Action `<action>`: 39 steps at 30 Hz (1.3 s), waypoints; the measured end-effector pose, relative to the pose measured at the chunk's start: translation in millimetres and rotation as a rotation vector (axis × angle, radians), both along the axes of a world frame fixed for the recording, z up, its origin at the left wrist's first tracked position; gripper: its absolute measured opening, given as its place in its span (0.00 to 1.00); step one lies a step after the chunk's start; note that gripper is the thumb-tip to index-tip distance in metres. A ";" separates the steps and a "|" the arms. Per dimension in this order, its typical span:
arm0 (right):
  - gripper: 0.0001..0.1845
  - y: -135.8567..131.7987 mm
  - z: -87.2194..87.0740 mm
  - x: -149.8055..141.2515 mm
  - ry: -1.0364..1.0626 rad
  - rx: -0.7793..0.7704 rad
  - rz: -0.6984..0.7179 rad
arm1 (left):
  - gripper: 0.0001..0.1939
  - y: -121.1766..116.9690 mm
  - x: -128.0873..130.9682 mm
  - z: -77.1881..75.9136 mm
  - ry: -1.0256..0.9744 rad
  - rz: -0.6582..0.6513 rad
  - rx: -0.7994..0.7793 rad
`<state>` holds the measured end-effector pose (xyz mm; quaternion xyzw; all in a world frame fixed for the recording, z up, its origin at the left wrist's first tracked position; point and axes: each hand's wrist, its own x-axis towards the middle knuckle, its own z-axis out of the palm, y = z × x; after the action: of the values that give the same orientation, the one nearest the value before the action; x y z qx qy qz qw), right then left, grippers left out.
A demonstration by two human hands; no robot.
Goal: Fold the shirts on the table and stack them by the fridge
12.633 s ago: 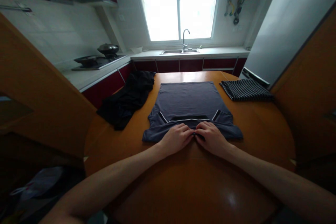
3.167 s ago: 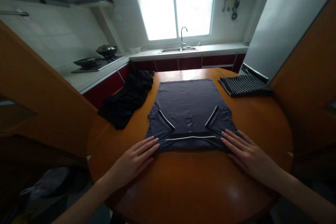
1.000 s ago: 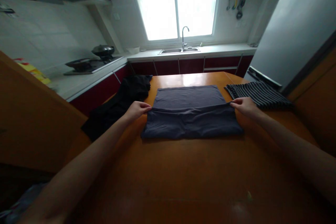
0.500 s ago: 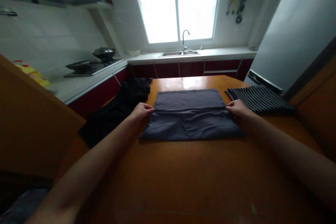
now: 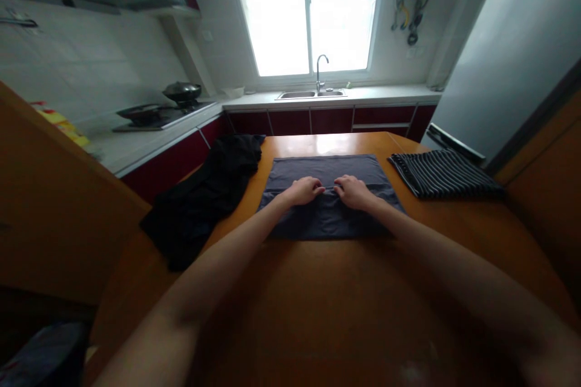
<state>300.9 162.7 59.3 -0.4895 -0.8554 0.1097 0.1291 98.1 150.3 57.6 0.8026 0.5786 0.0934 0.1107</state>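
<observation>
A dark blue-grey folded garment [image 5: 295, 169] lies flat on the wooden table, with a crosswise fold edge running across its middle. My left hand [image 5: 305, 190] is at that edge, left of centre, fingers curled toward the thumb on the fabric. Close beside it, my right hand [image 5: 354, 191] pinches the same edge just right of centre. A small gap separates the two hands. Parts of the fold lie hidden under the fingers. The garment's near half shows light wrinkles.
Black clothing [image 5: 204, 193] lies loosely at the table's left side. A folded black-and-white striped garment [image 5: 447, 174] rests at the right. Beyond the wooden table [image 5: 318, 302] are a sink [image 5: 297, 95], a stove [image 5: 167, 116] with pans, and a fridge [image 5: 503, 60].
Both hands have moved inward from the garment's left and right side edges to its middle along the fold. The garment's near corners are drawn in slightly.
</observation>
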 end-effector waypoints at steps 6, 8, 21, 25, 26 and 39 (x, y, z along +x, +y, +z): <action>0.14 21.5 -3.5 -5.3 -0.047 -0.107 -0.026 | 0.15 31.2 -14.8 3.0 0.027 -0.076 -0.099; 0.14 27.2 -2.8 -3.4 -0.047 -0.139 -0.020 | 0.14 34.6 -16.2 2.3 0.017 -0.100 -0.097; 0.28 -7.9 -25.0 -13.7 -0.046 0.114 0.038 | 0.24 -25.0 33.8 -30.9 0.057 -0.110 0.277; 0.34 -15.7 -44.0 -0.1 -0.087 0.114 0.061 | 0.33 -40.9 27.1 -40.0 0.125 -0.068 0.208; 0.36 -14.7 -46.5 5.6 -0.095 0.093 0.030 | 0.35 -42.9 20.4 -39.5 0.134 -0.048 0.198; 0.41 3.6 -54.2 101.1 -0.154 -0.034 -0.262 | 0.38 -70.3 -94.0 -32.1 0.178 0.296 0.004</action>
<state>402.0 166.3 5.0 -0.6060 -0.7896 0.0685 0.0682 4.1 80.1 25.5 0.7140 0.6978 0.0383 0.0424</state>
